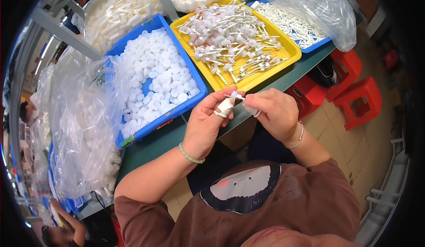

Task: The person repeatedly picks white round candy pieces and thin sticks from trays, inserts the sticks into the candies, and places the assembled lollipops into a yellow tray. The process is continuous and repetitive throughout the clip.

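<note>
- Over the near edge of the green bench [148, 158], just in front of the yellow tray [204, 71], two hands meet at a small white piece [234, 95], a thin stick with a round collar.
- The left hand [207, 116] pinches that piece between thumb and index finger, the other fingers curled; a white wrap [224, 108] covers its thumb.
- The right hand [275, 113] is drawn nearly closed, its thumb and fingertips pinched at the stick's right end; another white wrap [251, 110] shows on a finger.
- Behind them, the yellow tray holds a heap of similar sticks with collars [226, 30].
- To its left, a blue tray [195, 81] is filled with translucent white discs [155, 65].
- To its right, a second blue tray [318, 46] carries loose white sticks [292, 23], partly under clear plastic [330, 12].
- Beyond the bench, on the right, red stools [374, 98] stand on the tiled floor [316, 152].
</note>
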The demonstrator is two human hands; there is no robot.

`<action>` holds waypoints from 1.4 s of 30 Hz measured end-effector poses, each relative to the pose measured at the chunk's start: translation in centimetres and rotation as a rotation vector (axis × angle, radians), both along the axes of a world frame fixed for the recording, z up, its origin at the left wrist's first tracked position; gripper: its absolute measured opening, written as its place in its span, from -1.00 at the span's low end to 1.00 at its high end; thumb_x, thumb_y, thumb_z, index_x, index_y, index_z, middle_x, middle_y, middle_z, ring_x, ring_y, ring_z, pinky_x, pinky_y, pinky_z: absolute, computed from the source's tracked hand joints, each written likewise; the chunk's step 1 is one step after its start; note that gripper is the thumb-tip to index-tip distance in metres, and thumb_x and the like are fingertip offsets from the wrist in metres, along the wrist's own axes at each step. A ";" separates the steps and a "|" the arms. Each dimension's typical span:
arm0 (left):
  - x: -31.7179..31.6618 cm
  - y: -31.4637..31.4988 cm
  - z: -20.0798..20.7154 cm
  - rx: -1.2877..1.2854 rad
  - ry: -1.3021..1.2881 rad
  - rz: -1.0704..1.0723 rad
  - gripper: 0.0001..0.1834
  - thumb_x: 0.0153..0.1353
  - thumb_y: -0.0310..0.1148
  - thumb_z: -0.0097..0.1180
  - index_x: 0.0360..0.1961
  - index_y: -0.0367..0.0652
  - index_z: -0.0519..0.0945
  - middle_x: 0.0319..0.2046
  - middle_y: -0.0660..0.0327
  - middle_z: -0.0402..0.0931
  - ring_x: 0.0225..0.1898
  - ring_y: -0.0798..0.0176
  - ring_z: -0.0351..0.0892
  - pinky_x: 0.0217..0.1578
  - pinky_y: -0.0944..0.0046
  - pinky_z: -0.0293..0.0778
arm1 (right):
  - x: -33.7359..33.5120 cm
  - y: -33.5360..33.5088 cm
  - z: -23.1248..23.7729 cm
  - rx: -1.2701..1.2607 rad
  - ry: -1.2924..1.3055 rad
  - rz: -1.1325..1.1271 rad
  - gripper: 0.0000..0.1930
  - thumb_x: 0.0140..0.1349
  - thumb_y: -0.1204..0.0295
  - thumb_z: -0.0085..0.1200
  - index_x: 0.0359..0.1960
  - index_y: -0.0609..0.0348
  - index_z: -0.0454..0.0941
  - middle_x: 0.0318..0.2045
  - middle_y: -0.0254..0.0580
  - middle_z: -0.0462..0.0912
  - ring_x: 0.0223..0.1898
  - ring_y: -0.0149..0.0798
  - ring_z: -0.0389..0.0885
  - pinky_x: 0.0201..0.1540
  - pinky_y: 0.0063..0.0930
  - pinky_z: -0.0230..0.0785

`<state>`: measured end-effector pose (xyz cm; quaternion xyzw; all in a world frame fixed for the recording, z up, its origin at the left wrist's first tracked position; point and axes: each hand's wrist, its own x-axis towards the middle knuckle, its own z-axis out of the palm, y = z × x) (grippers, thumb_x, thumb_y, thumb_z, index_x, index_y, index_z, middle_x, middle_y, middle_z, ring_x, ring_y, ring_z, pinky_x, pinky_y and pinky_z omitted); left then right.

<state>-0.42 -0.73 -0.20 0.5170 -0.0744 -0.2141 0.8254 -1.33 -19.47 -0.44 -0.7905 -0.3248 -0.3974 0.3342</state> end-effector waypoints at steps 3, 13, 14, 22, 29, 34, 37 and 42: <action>0.0 0.3 -0.1 -0.026 0.056 0.028 -0.61 0.31 -0.44 -0.03 0.16 -0.23 0.41 -0.05 0.22 0.51 -0.40 0.54 0.32 -0.45 0.56 0.26 | 0.9 -0.2 1.6 0.092 0.302 0.046 -0.80 -0.03 0.59 0.24 -0.31 0.17 0.60 -0.42 -0.20 0.64 -0.45 -0.22 0.61 -0.40 -0.46 0.46; 0.1 0.5 -0.6 -0.408 0.290 -0.283 -0.51 0.15 -0.61 -0.09 0.17 -0.35 0.30 0.19 0.01 0.28 0.26 0.16 0.27 0.26 0.23 0.27 | 10.6 -0.3 2.5 0.005 0.231 -0.041 -0.66 0.15 0.55 -0.06 0.01 0.29 0.41 -0.13 0.12 0.51 -0.02 0.07 0.47 0.08 -0.22 0.30; 0.0 0.4 -0.3 -0.409 0.293 -0.278 -0.56 0.20 -0.62 -0.08 0.15 -0.37 0.32 0.19 -0.03 0.28 0.28 0.09 0.26 0.30 0.21 0.24 | 9.6 -0.8 3.1 -0.036 0.242 -0.006 -0.66 0.21 0.56 -0.13 0.04 0.28 0.40 -0.16 0.12 0.52 -0.07 0.11 0.49 0.08 -0.23 0.32; 0.4 1.0 -0.7 -0.306 0.233 -0.269 -0.59 0.37 -0.38 -0.05 0.20 -0.30 0.33 0.00 0.15 0.50 -0.21 0.47 0.50 -0.17 0.51 0.51 | 0.4 -0.5 1.3 0.234 0.675 0.166 -0.79 0.23 0.58 -0.05 -0.09 0.21 0.34 -0.34 -0.03 0.53 -0.36 -0.07 0.56 -0.28 -0.35 0.39; 0.0 0.1 0.0 -0.305 0.303 -0.130 -0.52 0.32 -0.45 0.00 0.25 -0.29 0.28 -0.03 0.19 0.50 -0.05 0.39 0.51 0.03 0.37 0.48 | -0.8 0.3 -0.1 0.325 0.550 0.111 -0.84 0.14 0.61 0.09 -0.23 0.22 0.47 -0.40 -0.18 0.62 -0.45 -0.28 0.60 -0.40 -0.50 0.41; 0.0 0.2 0.0 -0.059 0.033 -0.059 -0.53 0.21 -0.51 0.14 0.16 -0.29 0.38 0.00 0.15 0.51 -0.01 0.32 0.53 0.07 0.31 0.45 | -1.5 -0.2 0.0 0.282 0.560 0.067 -0.84 0.09 0.56 0.18 -0.28 0.21 0.50 -0.42 -0.18 0.62 -0.47 -0.26 0.62 -0.47 -0.50 0.43; 0.0 0.4 -0.5 -0.003 -0.048 -0.074 -0.56 0.20 -0.51 0.15 0.12 -0.29 0.43 -0.01 0.14 0.52 -0.02 0.31 0.54 0.06 0.33 0.46 | -1.5 -0.1 -0.2 0.230 0.487 0.066 -0.81 0.06 0.53 0.23 -0.29 0.20 0.50 -0.43 -0.18 0.62 -0.47 -0.24 0.62 -0.48 -0.48 0.45; -0.5 0.1 0.5 -0.027 0.076 -0.066 -0.60 0.26 -0.54 0.05 0.14 -0.30 0.43 0.03 0.10 0.49 0.04 0.27 0.51 0.09 0.35 0.46 | -1.5 -0.2 0.1 0.143 0.453 -0.010 -0.80 0.03 0.50 0.26 -0.32 0.17 0.51 -0.46 -0.20 0.62 -0.49 -0.22 0.63 -0.47 -0.45 0.45</action>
